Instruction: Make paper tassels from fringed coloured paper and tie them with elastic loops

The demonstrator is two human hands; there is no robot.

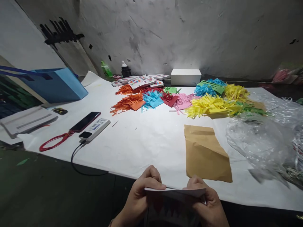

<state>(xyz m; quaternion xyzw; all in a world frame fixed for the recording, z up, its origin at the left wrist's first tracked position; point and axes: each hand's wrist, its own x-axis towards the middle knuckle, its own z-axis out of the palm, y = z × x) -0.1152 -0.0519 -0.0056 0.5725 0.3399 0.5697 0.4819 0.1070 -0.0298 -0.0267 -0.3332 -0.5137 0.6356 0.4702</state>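
Observation:
My left hand and my right hand grip a thin printed cardboard piece at its two sides, in front of the table's near edge. Thumbs press on its pale upper edge, which bows a little. A row of pointed, flag-like shapes shows dimly on its shaded face. Whether it is a flat card or a folded box, I cannot tell. Just beyond my right hand lies a creased brown paper envelope.
Fringed paper bundles in several colours lie across the back of the white-covered table, near flat printed boxes and a white box. Clear plastic is heaped right. A phone, power bank and blue bag are left.

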